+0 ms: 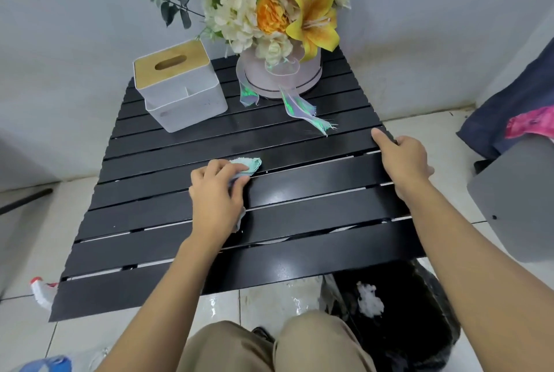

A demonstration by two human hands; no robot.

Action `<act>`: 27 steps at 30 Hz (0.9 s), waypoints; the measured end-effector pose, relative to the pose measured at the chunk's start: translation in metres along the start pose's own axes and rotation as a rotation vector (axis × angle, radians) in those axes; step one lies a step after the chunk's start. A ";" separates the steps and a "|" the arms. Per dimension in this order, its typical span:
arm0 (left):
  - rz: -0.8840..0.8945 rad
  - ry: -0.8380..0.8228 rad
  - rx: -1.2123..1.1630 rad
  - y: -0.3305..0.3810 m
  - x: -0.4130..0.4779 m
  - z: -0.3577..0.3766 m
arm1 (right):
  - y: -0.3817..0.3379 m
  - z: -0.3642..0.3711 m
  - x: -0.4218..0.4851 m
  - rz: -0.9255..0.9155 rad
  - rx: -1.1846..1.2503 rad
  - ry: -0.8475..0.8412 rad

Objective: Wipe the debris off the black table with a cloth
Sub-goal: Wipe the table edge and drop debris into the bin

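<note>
The left grip, a bare hand, is closed over a crumpled pale green cloth and presses it onto the middle of the black slatted bench. A corner of the cloth pokes out ahead of the fingers toward the wall. The right grip is clamped on the bench's right edge, thumb on top and fingers wrapped round the side, apparently to brace it. A small white patch at the cloth's leading edge may be gathered debris, though it could be the cloth's own underside. A few pale specks lie just beside the left wrist on a nearer slat. The step in hand appears to be a wiping stroke across the centre slats. To do it well, the cloth is best spread wider under the palm and drawn along the slats rather than across them, since the gaps would let crumbs drop to the floor. Strokes should probably run toward the near right corner, where a black-lined bin sits below the edge. A white tissue box with a wooden lid and a pink round box of flowers stand at the far end. An iridescent ribbon trails from the flower box onto the slats, so wiping there calls for care.
</note>
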State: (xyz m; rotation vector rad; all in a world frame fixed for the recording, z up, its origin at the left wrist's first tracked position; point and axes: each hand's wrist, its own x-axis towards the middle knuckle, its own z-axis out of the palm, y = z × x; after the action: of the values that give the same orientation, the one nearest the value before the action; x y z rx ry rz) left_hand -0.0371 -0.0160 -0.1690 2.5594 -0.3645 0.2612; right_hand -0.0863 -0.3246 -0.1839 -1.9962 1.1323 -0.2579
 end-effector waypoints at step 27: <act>0.267 -0.240 -0.133 0.054 -0.038 0.018 | 0.005 -0.003 0.003 -0.017 0.150 -0.132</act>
State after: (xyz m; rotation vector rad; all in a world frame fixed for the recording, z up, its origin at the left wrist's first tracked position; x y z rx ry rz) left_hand -0.0880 -0.0621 -0.1673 2.4123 -0.7898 0.0228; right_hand -0.0895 -0.3308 -0.1864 -1.8622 0.9845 -0.2099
